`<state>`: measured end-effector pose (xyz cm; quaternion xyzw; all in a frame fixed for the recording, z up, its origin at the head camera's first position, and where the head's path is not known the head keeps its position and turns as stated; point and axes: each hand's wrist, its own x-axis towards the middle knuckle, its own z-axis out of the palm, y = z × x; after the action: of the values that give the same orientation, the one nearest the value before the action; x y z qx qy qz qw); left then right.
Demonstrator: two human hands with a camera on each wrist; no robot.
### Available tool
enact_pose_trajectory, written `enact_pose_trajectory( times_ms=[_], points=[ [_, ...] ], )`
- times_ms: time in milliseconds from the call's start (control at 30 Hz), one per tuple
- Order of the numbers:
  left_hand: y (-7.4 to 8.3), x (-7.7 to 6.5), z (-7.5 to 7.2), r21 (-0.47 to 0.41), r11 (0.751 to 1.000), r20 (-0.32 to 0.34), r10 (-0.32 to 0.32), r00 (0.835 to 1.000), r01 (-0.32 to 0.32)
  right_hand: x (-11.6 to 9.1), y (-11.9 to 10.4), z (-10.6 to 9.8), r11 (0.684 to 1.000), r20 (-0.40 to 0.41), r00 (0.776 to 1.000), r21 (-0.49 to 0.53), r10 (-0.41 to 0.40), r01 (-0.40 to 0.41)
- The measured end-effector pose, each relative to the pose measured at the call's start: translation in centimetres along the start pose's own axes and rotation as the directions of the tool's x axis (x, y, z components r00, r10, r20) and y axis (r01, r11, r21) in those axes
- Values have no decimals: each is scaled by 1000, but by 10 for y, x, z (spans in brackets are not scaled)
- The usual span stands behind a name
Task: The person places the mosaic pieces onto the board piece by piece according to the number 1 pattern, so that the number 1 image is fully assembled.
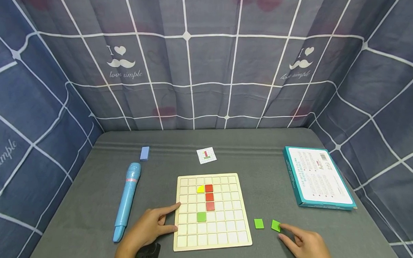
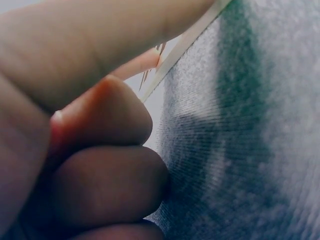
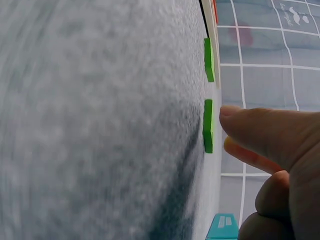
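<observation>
A pale wooden grid board lies on the grey table. Several tiles sit in its squares: a yellow piece, a column of red tiles and a green tile. My left hand touches the board's left edge with index finger and thumb spread apart; its other fingers are curled under. Right of the board lie two loose green tiles, one nearer the board and one farther right. My right hand has its index fingertip right at the farther tile, thumb apart from it.
Behind the board lies a small pattern card. A blue microphone-shaped case and a small blue block lie on the left. A teal-edged flat box lies on the right. Checked cloth walls surround the table.
</observation>
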<state>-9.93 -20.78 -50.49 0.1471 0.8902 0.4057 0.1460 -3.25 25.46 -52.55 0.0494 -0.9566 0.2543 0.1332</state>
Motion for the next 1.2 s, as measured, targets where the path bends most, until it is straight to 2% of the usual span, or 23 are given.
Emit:
enact_pose_trajectory(
  times_ms=[367, 633, 1200],
  points=[
    [-1, -2, 0, -5, 1000, 0, 17, 1000, -17, 4, 1, -5, 993, 149, 982, -27, 116, -113],
    [-1, -2, 0, -2, 1000, -3, 23, 1000, -23, 8, 2, 1, 996, 100, 991, -27, 90, -87],
    [0, -1, 1, -30, 1000, -7, -1, 1000, 1, 11, 3, 6, 998, 69, 996, -38, 53, -51]
  ],
)
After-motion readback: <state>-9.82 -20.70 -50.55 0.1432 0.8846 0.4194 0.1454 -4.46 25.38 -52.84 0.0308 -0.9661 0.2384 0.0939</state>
